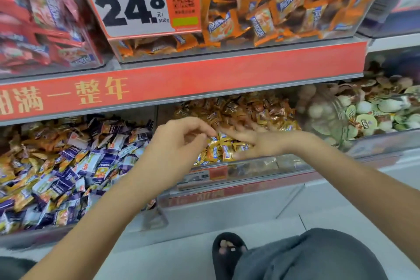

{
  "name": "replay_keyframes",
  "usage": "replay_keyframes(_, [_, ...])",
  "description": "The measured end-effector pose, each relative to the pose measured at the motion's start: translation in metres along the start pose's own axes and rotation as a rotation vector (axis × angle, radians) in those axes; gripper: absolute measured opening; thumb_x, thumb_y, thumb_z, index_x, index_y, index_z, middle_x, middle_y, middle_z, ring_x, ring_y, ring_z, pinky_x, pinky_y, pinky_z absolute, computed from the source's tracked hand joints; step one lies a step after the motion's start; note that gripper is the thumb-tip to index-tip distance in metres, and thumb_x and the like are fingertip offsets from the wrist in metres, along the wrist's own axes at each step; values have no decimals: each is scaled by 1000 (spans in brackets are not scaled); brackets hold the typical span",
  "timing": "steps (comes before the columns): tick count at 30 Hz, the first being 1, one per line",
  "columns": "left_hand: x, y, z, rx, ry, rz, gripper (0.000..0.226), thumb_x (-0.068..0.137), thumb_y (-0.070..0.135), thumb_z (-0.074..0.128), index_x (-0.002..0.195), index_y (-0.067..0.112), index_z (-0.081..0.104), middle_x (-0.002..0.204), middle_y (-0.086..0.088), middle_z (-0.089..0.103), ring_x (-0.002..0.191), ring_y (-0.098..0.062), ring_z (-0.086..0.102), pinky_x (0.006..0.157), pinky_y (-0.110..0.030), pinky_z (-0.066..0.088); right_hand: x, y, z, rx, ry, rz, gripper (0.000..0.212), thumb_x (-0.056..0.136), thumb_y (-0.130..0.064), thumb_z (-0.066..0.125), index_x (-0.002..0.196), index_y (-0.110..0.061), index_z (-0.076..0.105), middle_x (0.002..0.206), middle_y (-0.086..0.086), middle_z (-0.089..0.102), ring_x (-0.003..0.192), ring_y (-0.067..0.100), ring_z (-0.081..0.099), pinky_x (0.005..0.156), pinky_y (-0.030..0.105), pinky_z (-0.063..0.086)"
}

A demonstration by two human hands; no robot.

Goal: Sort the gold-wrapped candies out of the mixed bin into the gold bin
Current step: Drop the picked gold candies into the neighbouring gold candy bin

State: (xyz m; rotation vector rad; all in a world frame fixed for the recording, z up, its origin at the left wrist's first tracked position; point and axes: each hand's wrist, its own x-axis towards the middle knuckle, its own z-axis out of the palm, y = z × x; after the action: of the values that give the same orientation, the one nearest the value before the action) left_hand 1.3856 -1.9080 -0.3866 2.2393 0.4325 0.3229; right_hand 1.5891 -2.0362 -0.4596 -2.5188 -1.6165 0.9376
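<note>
Both hands are over the gold bin (268, 163), dropping candy in

The left hand (179, 141) is loosely curled and holds nothing; the right hand (256, 143) lies flat and open on the gold-wrapped candies (223, 149), which point every way; next, I think, reach left into the mixed bin (34, 237) for more.

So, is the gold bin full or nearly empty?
Well filled. Gold candies cover the gold bin from front wall to back; no floor shows. Both hands, left and right, are over the pile.
</note>
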Motion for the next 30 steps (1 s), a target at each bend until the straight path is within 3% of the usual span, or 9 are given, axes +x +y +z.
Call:
replay_keyframes(3, [-26, -11, -8, 92, 54, 151, 25, 92, 10, 55, 85, 31, 67, 89, 19, 65, 80, -4, 62, 68, -15, 48, 8, 8, -8, -34, -13, 199, 71, 88, -69, 35, 138, -61, -16, 154, -14, -28, 142, 22, -27, 112, 61, -4])
replay_keyframes(6, [-46, -22, -20, 165, 124, 261, 22, 87, 14, 51, 87, 30, 67, 93, 22, 64, 92, 6, 57, 77, -3, 39, 2, 5, -12, 31, 28, 262, 69, 90, -67, 34, 146, -51, -3, 157, -11, -15, 145, 25, -19, 115, 54, -2])
replay_keyframes(9, [-64, -40, -33, 170, 204, 256, 26, 87, 10, 51, 85, 32, 66, 100, 24, 62, 98, 10, 55, 79, 0, 37, -14, -11, -10, 194, 269, 254, 67, 85, -71, 33, 142, -37, 40, 150, -5, 39, 139, 21, 32, 116, 53, 15])
replay_keyframes(11, [-76, -55, -42, 165, 254, 174, 30, 90, 4, 57, 84, 31, 67, 96, 23, 64, 96, 11, 55, 72, 0, 39, -32, -33, -6, 226, 590, 184, 45, 92, -60, 38, 120, -34, 61, 115, -7, 65, 109, 13, 54, 111, 57, 26])
replay_keyframes(13, [-88, -70, -51, 169, 292, 93, 35, 88, -1, 57, 82, 32, 66, 92, 22, 65, 90, 8, 56, 66, -3, 40, -50, -66, 0, 293, 837, -6, 25, 98, -36, 47, 104, -25, 69, 91, -8, 69, 82, 6, 58, 92, 38, 46])
replay_keyframes(16, [-108, -85, -66, 204, 339, 28, 40, 86, -5, 56, 78, 33, 64, 93, 25, 63, 84, 7, 56, 63, -5, 40, -67, -129, 3, 351, 983, -297, 17, 94, -20, 55, 94, -15, 72, 82, -10, 68, 78, 4, 57, 71, 19, 45])
replay_keyframes(20, [-135, -109, -92, 251, 458, -98, 45, 84, -6, 58, 71, 38, 60, 83, 22, 63, 75, -5, 59, 64, -6, 38, -40, -196, 0, 319, 727, -498, 13, 91, -13, 61, 100, -14, 69, 94, -3, 69, 83, 8, 59, 74, 23, 48])
replay_keyframes(27, [-157, -138, -139, 216, 617, -273, 28, 88, 1, 51, 78, 22, 67, 78, 10, 63, 61, -8, 55, 49, -13, 34, 55, -294, 0, 68, 311, -529, 30, 93, -20, 61, 122, -19, 61, 125, -5, 61, 104, 4, 53, 90, 24, 43])
replay_keyframes(30, [-159, -156, -166, 343, 594, -243, 22, 88, -1, 53, 85, 14, 69, 86, 0, 64, 71, -17, 55, 64, -28, 40, 98, -322, -4, -162, 274, -522, 37, 91, -30, 63, 127, -21, 56, 130, -2, 56, 108, 12, 53, 91, 32, 45])
